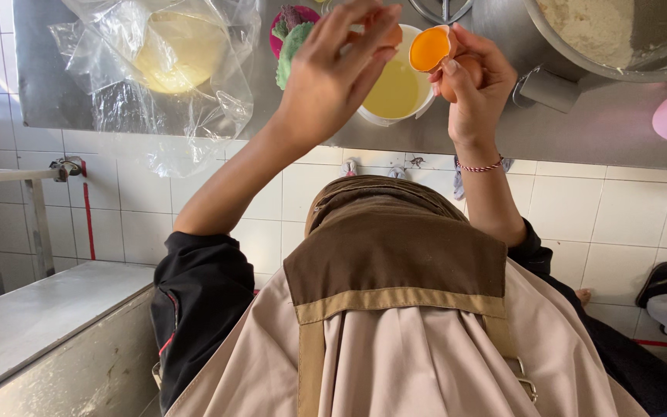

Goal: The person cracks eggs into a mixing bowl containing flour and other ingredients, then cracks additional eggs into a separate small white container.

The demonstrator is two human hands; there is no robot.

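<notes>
Now your right hand (472, 81) gripping eggshell half (431, 48) holding yolk; left hand (333, 73) pinching other shell piece (392, 35) over white bowl (414, 104) on worktop (580, 123).

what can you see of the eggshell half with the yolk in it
The eggshell half is a brown shell cup with a jagged broken rim, holding an orange yolk. It is tipped with its open side toward the camera. The right hand holds it with its fingers, right over the rim of a white bowl of pale yellow liquid on the steel counter.
</notes>
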